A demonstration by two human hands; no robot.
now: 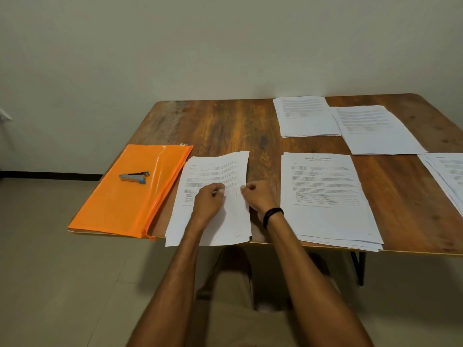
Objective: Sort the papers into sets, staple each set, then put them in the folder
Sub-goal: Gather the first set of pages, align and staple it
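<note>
A loose set of printed papers point(213, 171) lies at the table's front edge, its sheets fanned out of line. My left hand point(209, 200) rests on it with fingers curled, pinching the sheets near the middle. My right hand point(258, 196), a black band on its wrist, grips the set's right edge. An orange zip folder point(125, 204) lies to the left, overhanging the table corner. A grey and blue stapler point(134, 177) sits on the folder. Beside my right hand lies a thick stack of papers point(325, 221) with a title page on top.
Two more paper stacks point(304, 122) point(380, 136) lie at the back right of the wooden table point(220, 126), and another stack point(448, 176) runs off the right edge. A table leg point(359, 267) stands under the front right. My knees show below the table.
</note>
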